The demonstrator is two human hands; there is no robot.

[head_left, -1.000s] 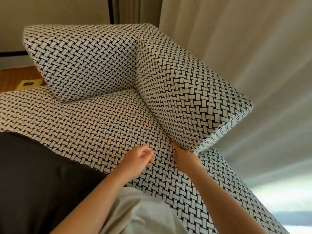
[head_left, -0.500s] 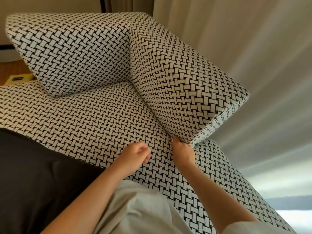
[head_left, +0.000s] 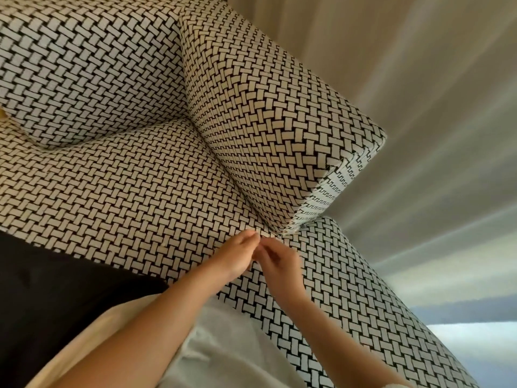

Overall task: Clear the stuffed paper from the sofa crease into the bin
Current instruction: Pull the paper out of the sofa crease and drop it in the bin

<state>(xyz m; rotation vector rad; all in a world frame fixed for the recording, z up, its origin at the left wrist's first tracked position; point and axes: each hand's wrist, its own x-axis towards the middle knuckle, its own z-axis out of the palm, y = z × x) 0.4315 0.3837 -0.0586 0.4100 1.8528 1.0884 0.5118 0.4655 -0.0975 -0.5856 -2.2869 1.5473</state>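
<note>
A sofa in black-and-white woven fabric fills the view. Its crease (head_left: 221,166) runs between the seat (head_left: 134,189) and the right-hand cushion (head_left: 265,113). No paper shows in the crease and no bin is in view. My left hand (head_left: 237,257) and my right hand (head_left: 278,263) meet fingertip to fingertip on the seat, just below the crease's near end. Their fingers are bunched together and blurred. Whether anything is pinched between them is hidden.
A second patterned cushion (head_left: 84,68) stands at the back left. A pale curtain (head_left: 419,107) hangs behind the sofa on the right. A dark cloth (head_left: 56,289) lies at the left, and light fabric (head_left: 223,354) covers my lap.
My right hand has left the cushion's lower corner at the crease and moved left to meet my left hand. My left hand has reached up toward it. The camera has moved closer.
</note>
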